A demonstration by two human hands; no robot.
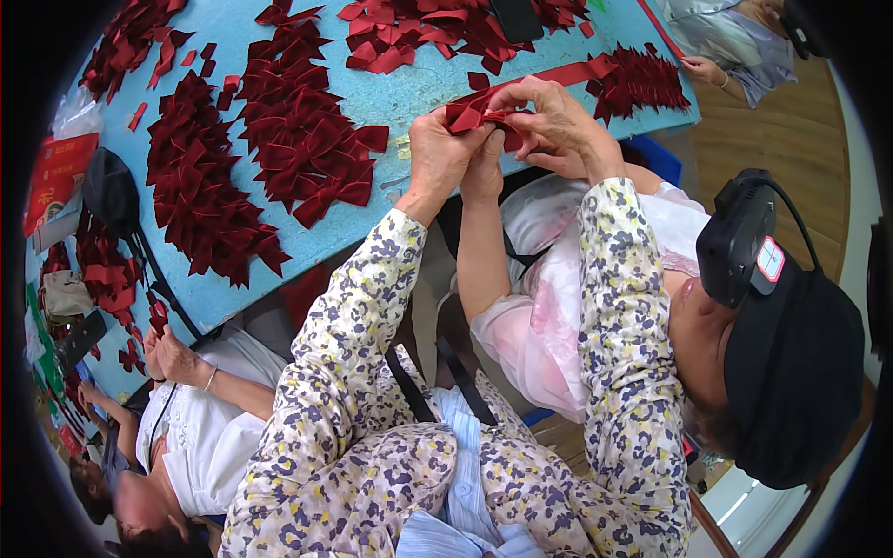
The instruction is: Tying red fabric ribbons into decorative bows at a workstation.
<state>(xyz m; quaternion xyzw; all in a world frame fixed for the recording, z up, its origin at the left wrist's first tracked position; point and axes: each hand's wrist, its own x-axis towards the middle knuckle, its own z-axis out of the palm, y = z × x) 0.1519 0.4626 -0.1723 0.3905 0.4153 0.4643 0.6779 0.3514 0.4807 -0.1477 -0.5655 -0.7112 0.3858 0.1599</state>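
In front of me, at the table's near edge, both my hands pinch a dark red velvet ribbon bow (468,115). My left hand (435,152) has its fingers closed on the bow's left side. Bent over its right side is my right hand (562,113), thumb and fingers gathered at the middle. The exact fold under my fingertips is hidden. Just behind my hands show a co-worker's hand (482,169) and bare forearm, close to mine. A red ribbon strip (558,74) runs along the table beyond my right hand.
Rows of finished-looking red bows (200,177) cover the blue table (395,79), with another row (642,86) at right. Loose red pieces (409,37) and a black phone (517,19) lie at the back. A co-worker in a black headset (744,237) sits close at right; another sits left.
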